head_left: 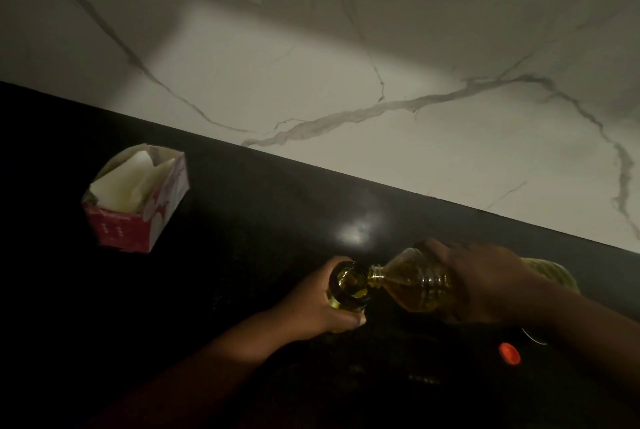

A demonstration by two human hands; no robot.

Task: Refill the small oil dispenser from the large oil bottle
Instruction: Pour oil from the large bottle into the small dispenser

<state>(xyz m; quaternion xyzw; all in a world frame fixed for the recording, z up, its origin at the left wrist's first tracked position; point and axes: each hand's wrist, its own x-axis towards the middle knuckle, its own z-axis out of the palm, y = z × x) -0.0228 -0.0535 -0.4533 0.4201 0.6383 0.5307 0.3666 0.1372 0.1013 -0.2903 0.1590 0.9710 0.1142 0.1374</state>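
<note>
L hand [322, 304] is wrapped round the small dispenser [348, 286] standing on the dark counter [242, 220]; R hand [481, 286] is clamped on the big oil bottle [415, 284], tipped w/ its mouth touching the dispenser's rim. Oil looks near the top, so pour slow, keep mouths together, level off early. Orange cap [509, 353] lies nearby.

Clear ribbed plastic large oil bottle [415, 284], glossy black countertop [263, 220], veined marble-look wall [381, 64].
</note>
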